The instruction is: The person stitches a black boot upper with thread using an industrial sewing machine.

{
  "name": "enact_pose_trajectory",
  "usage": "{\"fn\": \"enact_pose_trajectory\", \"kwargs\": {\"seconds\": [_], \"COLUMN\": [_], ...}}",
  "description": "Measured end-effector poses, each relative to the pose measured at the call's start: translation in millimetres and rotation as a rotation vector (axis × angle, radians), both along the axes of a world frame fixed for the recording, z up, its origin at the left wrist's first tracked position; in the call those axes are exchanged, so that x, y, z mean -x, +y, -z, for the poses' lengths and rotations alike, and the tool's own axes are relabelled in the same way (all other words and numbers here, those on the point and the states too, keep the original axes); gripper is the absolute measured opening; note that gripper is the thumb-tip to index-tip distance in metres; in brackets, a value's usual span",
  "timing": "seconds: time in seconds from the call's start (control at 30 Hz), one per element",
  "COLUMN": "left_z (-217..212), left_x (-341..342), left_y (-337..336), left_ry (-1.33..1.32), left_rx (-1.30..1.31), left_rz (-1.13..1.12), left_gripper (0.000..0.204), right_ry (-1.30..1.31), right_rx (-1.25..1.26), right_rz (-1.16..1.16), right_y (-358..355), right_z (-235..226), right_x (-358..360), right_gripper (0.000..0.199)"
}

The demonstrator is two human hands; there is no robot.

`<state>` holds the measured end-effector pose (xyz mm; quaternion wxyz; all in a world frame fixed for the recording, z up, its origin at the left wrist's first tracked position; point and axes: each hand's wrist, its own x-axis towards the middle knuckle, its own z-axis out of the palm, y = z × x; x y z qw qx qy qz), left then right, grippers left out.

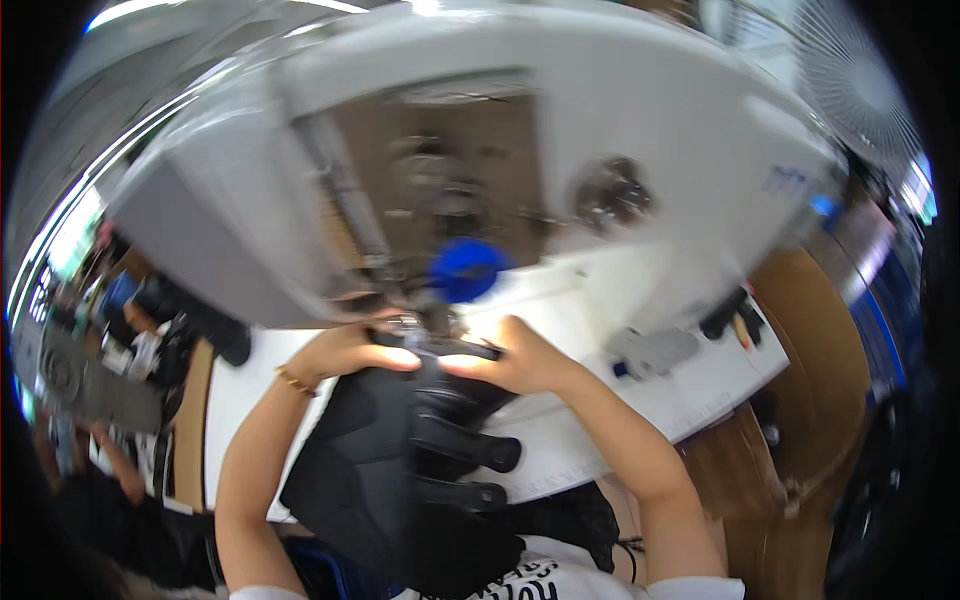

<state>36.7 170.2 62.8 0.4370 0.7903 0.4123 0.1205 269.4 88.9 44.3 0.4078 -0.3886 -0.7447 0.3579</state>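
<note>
A black padded piece with moulded panels and strap-like tabs hangs over the near edge of the white table toward my lap. My left hand, a beaded bracelet at its wrist, grips the far end of the piece with the thumb on top. From the other side my right hand pinches the same end, thumb pointing inward. Between the hands, that end lies under the needle area of a large white sewing machine. A blue disc sits just beyond my fingers. Motion blur hides the needle and presser foot.
On the white table, a grey tool with a blue tip lies to the right, near dark-handled items. Cardboard stands at the right edge, with a fan beyond. Another person's arm shows at far left.
</note>
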Motion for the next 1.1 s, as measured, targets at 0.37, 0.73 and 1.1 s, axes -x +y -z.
{"fn": "enact_pose_trajectory", "kwargs": {"seconds": [0.37, 0.73, 1.1], "left_z": [-9, -28, -22], "left_x": [1, 1, 0], "left_y": [0, -13, 0], "left_ry": [-0.04, -0.062, -0.009], "left_rx": [-0.099, -0.157, 0.118], "left_rz": [0.116, 0.14, 0.17], "left_gripper": [0.063, 0.066, 0.054], "right_ry": [0.151, 0.071, 0.142], "right_rx": [0.104, 0.108, 0.291], "right_rz": [-0.007, 0.043, 0.086], "right_y": [9, 12, 6], "right_z": [8, 2, 3], "right_x": [5, 1, -4], "right_gripper": [0.027, 0.034, 0.047]}}
